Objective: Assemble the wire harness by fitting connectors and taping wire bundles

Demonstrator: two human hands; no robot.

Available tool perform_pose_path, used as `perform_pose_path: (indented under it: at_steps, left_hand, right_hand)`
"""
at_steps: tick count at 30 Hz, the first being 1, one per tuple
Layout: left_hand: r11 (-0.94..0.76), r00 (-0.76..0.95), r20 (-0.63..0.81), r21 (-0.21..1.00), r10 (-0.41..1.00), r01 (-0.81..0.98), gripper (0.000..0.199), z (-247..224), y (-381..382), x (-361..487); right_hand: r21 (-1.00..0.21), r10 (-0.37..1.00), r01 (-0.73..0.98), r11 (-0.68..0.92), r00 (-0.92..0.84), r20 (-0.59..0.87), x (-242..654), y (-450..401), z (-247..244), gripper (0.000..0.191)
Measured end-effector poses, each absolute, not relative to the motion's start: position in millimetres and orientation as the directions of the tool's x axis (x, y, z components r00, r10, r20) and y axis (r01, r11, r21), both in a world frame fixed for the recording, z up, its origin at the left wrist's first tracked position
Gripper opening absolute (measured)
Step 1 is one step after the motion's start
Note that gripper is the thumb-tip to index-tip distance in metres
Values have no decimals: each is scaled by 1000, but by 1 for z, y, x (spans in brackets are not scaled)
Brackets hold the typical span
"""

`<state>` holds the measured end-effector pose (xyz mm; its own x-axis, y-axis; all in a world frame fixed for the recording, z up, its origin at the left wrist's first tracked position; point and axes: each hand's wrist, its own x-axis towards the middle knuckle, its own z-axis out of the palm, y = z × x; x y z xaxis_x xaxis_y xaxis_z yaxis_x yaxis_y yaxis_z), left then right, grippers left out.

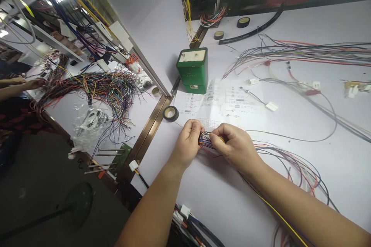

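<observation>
The left hand (189, 142) is pinching a small dark connector (200, 138) between thumb and curled fingers, while the right hand (230, 142), nearly closed, is gripping thin wires at its thumb and fingertips just beside it. The connector is sitting between the hands, mostly covered, with slim, smooth, multicoloured wires (277, 150) running from it under the right hand and curving out beyond. A yellow wire (278, 213) is trailing below the right forearm. Just beyond the fingers, creased printed sheets (223, 102) are lying on the smooth white tabletop (292, 123), a glossy green box (193, 71) and a black tape roll (171, 114) near them. Farther left, tangled wires (95, 85) are covering another bench, where another person's hand (36, 83) is reaching in.
</observation>
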<state>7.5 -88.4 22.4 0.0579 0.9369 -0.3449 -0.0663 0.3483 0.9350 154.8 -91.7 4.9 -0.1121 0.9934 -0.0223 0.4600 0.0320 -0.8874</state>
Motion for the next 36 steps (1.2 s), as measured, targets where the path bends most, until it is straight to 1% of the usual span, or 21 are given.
perform_pose_path:
  at_steps: [3,7,11,17,20,25,27,33,36]
  left_hand:
    - [330,41,-327,941,944,-73,40,22,-88,8]
    - [312,28,-311,942,950,-125,34,21,-88,9]
    - [332,47,-329,931,943,-150,30,19,-88,9]
    - [360,76,-352,915,933,-180,28,17,-88,9]
    - [370,85,-360,912,929,-179,27,18,-88,9]
    - [345,91,-337,934,937,-97,27,19,-88,7]
    - [328,104,-323,944,941,-38,26,19,-88,6]
    - [257,120,-271,959,955,121,24,18,-89,3]
    - [232,131,-255,958,958,169,24,19,-89,3]
  right_hand:
    - [-881,991,470,56,-131,-7,154,-93,5,10]
    - [-873,990,484,64,-143,-7,152,-94,7,11]
    - [-873,991,486,51,-135,-17,151,-94,9,10]
    - [-873,987,487,6,-145,-75,151,-92,10,8]
    - [-875,988,484,14,-143,-63,150,-93,10,9]
    - [-889,986,454,55,-166,-24,149,-97,11,10]
    - [-884,985,462,65,-172,-18,148,-97,11,10]
    - [-869,981,494,39,-183,-60,146,-96,11,14]
    - [-856,980,512,79,-199,-29,146,-96,10,12]
